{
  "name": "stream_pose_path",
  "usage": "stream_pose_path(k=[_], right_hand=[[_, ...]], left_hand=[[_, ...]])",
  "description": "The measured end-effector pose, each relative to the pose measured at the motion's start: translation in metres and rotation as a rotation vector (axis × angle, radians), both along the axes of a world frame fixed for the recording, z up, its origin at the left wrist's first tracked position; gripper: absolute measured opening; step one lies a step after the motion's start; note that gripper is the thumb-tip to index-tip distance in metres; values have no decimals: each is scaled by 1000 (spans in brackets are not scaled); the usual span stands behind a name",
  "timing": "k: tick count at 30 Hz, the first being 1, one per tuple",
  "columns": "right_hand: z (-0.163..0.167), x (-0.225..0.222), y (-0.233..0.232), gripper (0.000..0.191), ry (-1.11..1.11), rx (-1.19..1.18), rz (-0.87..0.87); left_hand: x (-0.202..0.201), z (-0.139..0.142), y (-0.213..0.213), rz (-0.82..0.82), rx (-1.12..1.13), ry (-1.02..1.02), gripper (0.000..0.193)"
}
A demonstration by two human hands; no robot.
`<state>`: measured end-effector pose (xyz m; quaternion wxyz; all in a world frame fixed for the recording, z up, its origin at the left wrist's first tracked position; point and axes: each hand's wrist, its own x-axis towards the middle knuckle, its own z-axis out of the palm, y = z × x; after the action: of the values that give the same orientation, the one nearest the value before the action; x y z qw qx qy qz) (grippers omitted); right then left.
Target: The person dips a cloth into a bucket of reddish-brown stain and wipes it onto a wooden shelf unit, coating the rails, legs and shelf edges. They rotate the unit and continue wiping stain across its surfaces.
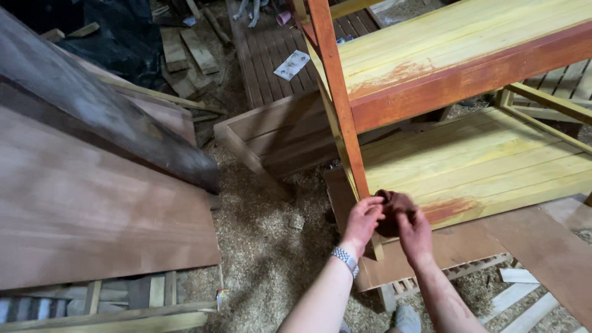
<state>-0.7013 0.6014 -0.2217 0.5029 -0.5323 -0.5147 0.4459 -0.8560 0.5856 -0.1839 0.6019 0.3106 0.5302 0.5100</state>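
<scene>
- Left hand (362,220) and right hand (414,233) both grip a stained rag (394,206).
- Rag sits beside the shelf (468,166) post (336,92) — sawdust floor (271,246) below.

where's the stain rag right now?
In the head view, lower centre-right: the reddish-brown rag is bunched between the left hand and right hand, just in front of the shelf unit's red-stained upright post, by the lower yellow shelf.

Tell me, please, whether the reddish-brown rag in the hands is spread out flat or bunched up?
Bunched up. The rag is a crumpled wad gripped between the left hand and right hand, beside the stained shelf leg.
</scene>
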Motion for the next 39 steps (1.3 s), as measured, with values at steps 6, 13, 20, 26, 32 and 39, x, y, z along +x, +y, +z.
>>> stream_pose_path(k=[6, 13, 20, 26, 32, 39], right_hand=[[43, -1, 65, 32, 172, 155, -22], [84, -51, 86, 38, 161, -248, 368], [28, -58, 80, 43, 197, -219, 482], [-23, -49, 65, 64, -148, 222, 437], [34, -89, 102, 41, 28, 321, 491], [20, -67, 83, 47, -258, 313, 582]], left_hand=[[-2, -21, 16, 276, 74, 142, 19], [10, -59, 20, 480, 100, -73, 15], [-2, -40, -2, 504, -51, -148, 29], [6, -33, -25, 569, -128, -66, 36], [10, -45, -43, 642, -114, -154, 38], [22, -63, -59, 666, -99, -174, 37]])
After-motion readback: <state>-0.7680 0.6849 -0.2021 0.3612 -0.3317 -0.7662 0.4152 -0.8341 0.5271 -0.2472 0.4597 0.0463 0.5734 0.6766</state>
